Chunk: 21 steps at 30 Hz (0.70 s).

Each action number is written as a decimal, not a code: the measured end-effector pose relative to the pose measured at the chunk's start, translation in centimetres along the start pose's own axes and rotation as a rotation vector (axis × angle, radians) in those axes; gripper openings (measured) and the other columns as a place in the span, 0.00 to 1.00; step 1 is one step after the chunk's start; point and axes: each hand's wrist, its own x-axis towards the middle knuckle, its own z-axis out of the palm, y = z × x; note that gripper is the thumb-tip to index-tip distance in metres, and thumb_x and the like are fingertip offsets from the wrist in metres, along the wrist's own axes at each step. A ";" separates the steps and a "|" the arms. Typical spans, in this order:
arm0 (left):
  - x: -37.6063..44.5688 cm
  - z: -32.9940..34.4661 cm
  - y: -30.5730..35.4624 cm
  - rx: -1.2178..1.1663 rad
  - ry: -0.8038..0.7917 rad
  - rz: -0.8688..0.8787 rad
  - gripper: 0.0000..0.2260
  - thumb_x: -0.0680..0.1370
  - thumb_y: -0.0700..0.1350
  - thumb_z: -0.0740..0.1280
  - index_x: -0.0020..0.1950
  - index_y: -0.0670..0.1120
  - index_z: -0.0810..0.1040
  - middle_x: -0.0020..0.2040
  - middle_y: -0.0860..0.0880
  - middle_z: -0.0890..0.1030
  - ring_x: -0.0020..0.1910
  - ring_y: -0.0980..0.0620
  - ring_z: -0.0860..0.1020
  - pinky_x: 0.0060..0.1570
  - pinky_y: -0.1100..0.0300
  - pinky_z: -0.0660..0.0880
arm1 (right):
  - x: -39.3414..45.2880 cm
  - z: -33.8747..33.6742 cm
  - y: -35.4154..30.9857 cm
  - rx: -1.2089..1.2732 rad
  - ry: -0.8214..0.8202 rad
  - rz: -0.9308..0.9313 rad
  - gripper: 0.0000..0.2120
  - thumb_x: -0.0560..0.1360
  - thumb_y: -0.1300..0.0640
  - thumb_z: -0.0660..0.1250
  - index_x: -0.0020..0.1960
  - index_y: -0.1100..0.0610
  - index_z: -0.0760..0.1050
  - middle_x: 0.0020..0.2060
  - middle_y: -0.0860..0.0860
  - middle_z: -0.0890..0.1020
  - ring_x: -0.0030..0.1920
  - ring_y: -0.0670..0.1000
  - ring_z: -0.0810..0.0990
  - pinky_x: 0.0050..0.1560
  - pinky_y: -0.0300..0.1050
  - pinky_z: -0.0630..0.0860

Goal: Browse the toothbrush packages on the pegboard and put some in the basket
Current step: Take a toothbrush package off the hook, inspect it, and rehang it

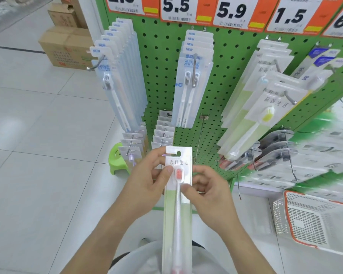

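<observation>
I hold one toothbrush package (177, 218) upright in front of me, white and pale green with a pink-bristled brush inside. My left hand (147, 178) pinches its upper left edge, thumb on the front. My right hand (204, 188) grips its right edge, thumb on the handle. The green pegboard (160, 76) behind carries rows of hanging toothbrush packages: blue-white ones at left (119, 80), a twin pack in the centre (192, 80), pale green ones at right (253, 115). The white basket with an orange rim (313, 220) stands on the floor at lower right.
Price tags (234, 12) line the top of the board. Bare metal hooks (239, 186) stick out near my right hand. A green plastic stool (118, 159) sits by the board's foot, with cardboard boxes (65, 46) behind on the tiled floor.
</observation>
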 end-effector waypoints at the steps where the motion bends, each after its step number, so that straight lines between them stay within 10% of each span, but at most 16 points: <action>1: -0.1 0.0 0.0 0.003 0.006 0.004 0.16 0.82 0.37 0.64 0.68 0.51 0.73 0.52 0.52 0.84 0.37 0.43 0.81 0.35 0.44 0.78 | 0.1 0.1 0.0 0.013 0.016 -0.006 0.11 0.73 0.62 0.73 0.48 0.47 0.81 0.31 0.48 0.83 0.30 0.47 0.75 0.35 0.44 0.72; 7: -0.2 0.3 0.1 0.055 -0.052 -0.017 0.21 0.82 0.36 0.64 0.68 0.58 0.70 0.55 0.58 0.82 0.37 0.51 0.82 0.35 0.62 0.74 | 1.0 -0.3 0.2 0.027 0.060 -0.004 0.04 0.73 0.58 0.72 0.41 0.49 0.80 0.26 0.54 0.79 0.28 0.52 0.71 0.34 0.60 0.74; 13: -0.5 0.2 -0.2 0.030 -0.048 -0.044 0.31 0.76 0.30 0.67 0.72 0.57 0.68 0.56 0.59 0.81 0.43 0.52 0.83 0.36 0.62 0.75 | 0.9 -0.1 0.0 0.017 -0.056 0.002 0.11 0.73 0.69 0.73 0.49 0.55 0.79 0.33 0.51 0.84 0.32 0.47 0.76 0.36 0.41 0.74; 21: -0.8 1.3 -1.2 -0.053 0.029 -0.030 0.34 0.72 0.29 0.69 0.70 0.59 0.69 0.58 0.55 0.82 0.51 0.48 0.84 0.46 0.58 0.81 | 0.8 -0.1 0.6 0.106 -0.052 0.026 0.11 0.70 0.66 0.74 0.51 0.58 0.79 0.38 0.53 0.86 0.36 0.50 0.77 0.37 0.42 0.75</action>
